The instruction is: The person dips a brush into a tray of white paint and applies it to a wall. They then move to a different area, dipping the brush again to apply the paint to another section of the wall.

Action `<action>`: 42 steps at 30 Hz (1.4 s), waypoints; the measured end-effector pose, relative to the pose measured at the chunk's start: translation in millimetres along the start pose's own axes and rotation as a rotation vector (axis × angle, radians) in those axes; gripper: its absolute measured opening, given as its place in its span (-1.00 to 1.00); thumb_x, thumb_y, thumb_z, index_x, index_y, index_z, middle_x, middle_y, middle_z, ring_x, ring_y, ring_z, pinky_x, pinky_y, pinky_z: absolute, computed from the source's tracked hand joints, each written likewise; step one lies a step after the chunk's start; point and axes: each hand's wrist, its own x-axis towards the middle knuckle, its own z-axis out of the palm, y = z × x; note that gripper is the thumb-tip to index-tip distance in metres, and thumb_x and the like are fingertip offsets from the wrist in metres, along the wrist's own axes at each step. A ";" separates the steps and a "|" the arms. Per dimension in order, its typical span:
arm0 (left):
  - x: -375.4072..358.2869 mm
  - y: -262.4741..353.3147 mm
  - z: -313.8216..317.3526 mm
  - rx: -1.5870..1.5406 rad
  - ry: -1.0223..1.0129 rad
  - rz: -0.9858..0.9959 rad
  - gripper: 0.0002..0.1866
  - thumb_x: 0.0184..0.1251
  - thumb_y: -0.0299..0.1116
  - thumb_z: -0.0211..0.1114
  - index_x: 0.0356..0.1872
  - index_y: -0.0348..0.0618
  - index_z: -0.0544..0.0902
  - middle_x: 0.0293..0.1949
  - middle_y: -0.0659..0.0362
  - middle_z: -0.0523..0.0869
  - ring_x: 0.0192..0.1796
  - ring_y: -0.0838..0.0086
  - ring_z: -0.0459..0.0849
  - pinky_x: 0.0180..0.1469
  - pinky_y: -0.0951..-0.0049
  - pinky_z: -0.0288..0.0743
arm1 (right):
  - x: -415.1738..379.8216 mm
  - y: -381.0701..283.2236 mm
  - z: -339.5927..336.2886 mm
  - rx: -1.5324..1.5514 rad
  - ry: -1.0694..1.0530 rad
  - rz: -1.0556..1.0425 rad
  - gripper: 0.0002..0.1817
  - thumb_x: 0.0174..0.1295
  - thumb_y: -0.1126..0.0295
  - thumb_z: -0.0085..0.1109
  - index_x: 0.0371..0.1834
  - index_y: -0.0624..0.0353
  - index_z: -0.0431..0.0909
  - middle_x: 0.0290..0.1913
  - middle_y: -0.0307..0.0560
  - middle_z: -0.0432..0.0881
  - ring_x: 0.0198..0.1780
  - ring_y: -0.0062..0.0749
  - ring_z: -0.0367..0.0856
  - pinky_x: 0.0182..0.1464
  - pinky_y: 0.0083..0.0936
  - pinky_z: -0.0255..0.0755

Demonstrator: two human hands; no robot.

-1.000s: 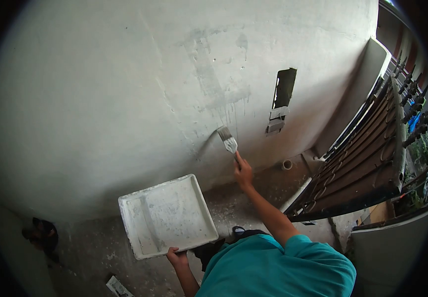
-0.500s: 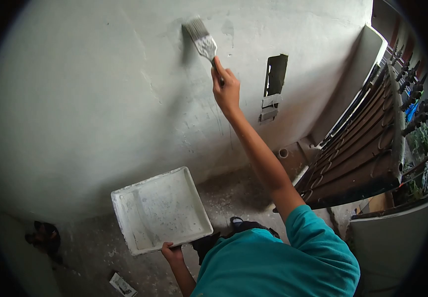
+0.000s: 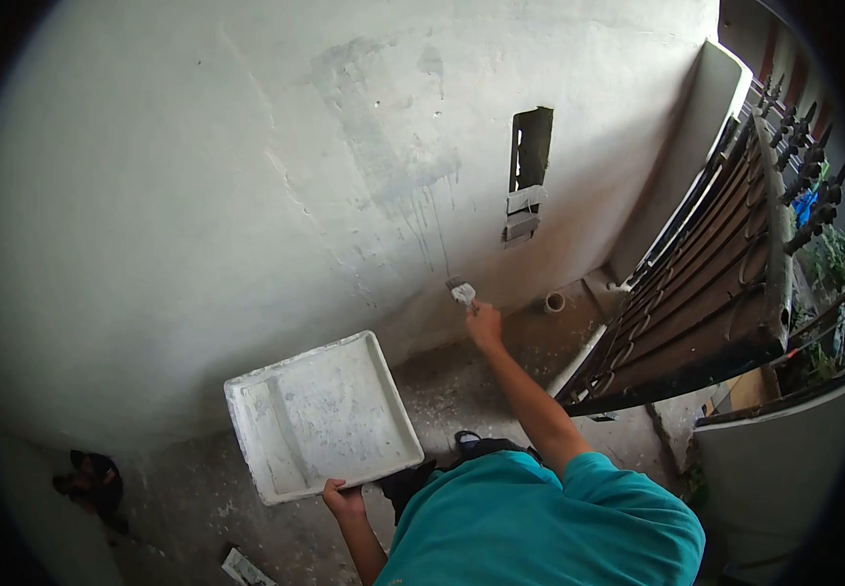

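Observation:
My right hand (image 3: 484, 324) is closed round the handle of a paintbrush (image 3: 461, 291), whose bristles overlap the lower part of the wall (image 3: 217, 205) in this view. Higher up on that wall is a damp grey patch (image 3: 373, 127) with thin drips running down from it. In my left hand (image 3: 344, 498) is the near rim of a white paint tray (image 3: 398, 410), fingers curled over the edge. The tray is tilted, and its inside is smeared with whitish and grey residue.
A rectangular hole (image 3: 532, 146) opens in the wall, with broken pieces below it. Right of me stands a dark metal gate (image 3: 696, 313) with spikes. A short pipe end (image 3: 554, 302) sits near the wall's foot. Dark items (image 3: 95, 481) and a pale flat piece (image 3: 245, 566) lie on the speckled floor.
My right hand has brought the paintbrush down from high on the wall to low near its base. The grey patch now shows uncovered. My left hand and the tray have hardly moved.

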 end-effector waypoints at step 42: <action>18.0 -1.9 -4.8 -0.010 -0.044 -0.003 -0.26 -0.34 -0.51 0.00 0.14 -0.27 0.29 0.08 0.00 0.41 0.15 0.03 0.36 0.17 -0.07 0.26 | 53.5 -9.2 -17.1 -0.247 -0.017 -0.099 -0.80 0.03 0.36 0.15 -0.30 0.20 0.63 -0.32 0.24 0.58 -0.22 0.07 0.57 -0.19 -0.18 0.45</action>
